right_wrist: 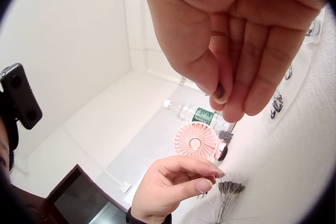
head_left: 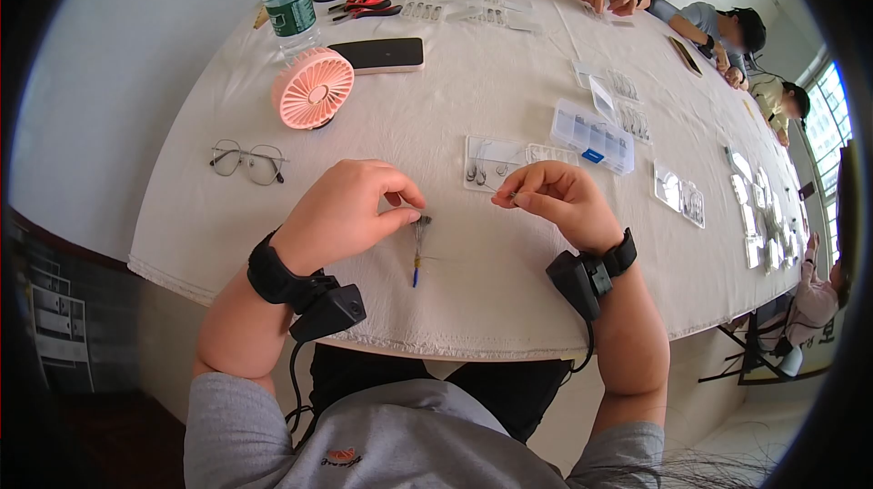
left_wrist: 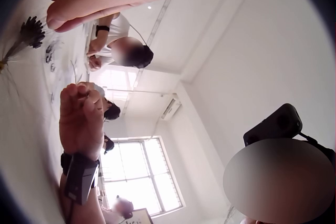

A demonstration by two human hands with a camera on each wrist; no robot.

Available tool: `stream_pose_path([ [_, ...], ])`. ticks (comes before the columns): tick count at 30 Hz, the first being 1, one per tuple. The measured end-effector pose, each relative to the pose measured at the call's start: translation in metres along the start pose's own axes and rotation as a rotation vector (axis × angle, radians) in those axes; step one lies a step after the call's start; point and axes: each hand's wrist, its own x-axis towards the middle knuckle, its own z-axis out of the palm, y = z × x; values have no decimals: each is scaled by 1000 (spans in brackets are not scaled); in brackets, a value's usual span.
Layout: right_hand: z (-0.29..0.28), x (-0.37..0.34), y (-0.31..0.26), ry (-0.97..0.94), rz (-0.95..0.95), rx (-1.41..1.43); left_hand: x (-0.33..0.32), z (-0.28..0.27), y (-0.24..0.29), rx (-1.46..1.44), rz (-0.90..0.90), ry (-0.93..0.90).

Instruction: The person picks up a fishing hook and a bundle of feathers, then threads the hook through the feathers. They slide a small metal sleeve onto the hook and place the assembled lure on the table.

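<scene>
My left hand (head_left: 336,207) hovers low over the cloth, its thumb and forefinger slightly apart near a bundle of thin wires (head_left: 419,243). The wires carry dark little sleeves (right_wrist: 231,186) at their fanned end, and yellow and blue show at the other. A small gap parts the hand from the bundle in the left wrist view. Between thumb and forefinger, my right hand (head_left: 568,202) pinches a tiny dark piece (right_wrist: 219,91); the fingers mostly hide it and I cannot tell its kind. Just beyond that hand lies an open clear case (head_left: 469,151) with hooks (head_left: 477,171).
A lidded compartment box (head_left: 591,136) sits beyond the right hand. Glasses (head_left: 250,161), a pink fan (head_left: 315,89), a phone (head_left: 380,54), a water bottle (head_left: 289,7) and red-handled pliers (head_left: 368,0) lie to the left and back. Other people work around the table.
</scene>
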Motion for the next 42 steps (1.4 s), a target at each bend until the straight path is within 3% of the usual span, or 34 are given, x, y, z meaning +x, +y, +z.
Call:
stream_pose_path([
  [8, 0, 0, -1, -4, 2, -13, 1, 0, -1, 9, 80, -17],
  [17, -1, 0, 1, -12, -12, 24, 3, 0, 0, -87, 19, 57],
  [20, -2, 0, 2, -14, -17, 9, 6, 4, -8, -48, 187, 91],
  [23, -3, 0, 1, -16, -28, -9, 9, 5, -9, -76, 286, -30],
  [26, -2, 0, 0, -2, -23, -3, 7, 11, -7, -138, 70, -198],
  [29, -2, -1, -1, 14, -12, 2, 8, 16, -4, -122, 38, -169],
  [32, -4, -1, -1, 28, -6, 1, 3, 26, -7, -27, 224, -27],
  [35, -4, -1, 0, 31, -2, 5, -8, 39, 2, 310, 441, 154],
  [39, -4, 0, 0, 24, -1, 35, -23, 52, 12, 452, 385, 91],
  [42, -5, 0, 1, 18, 3, 35, -27, 53, 10, 605, 454, 82],
])
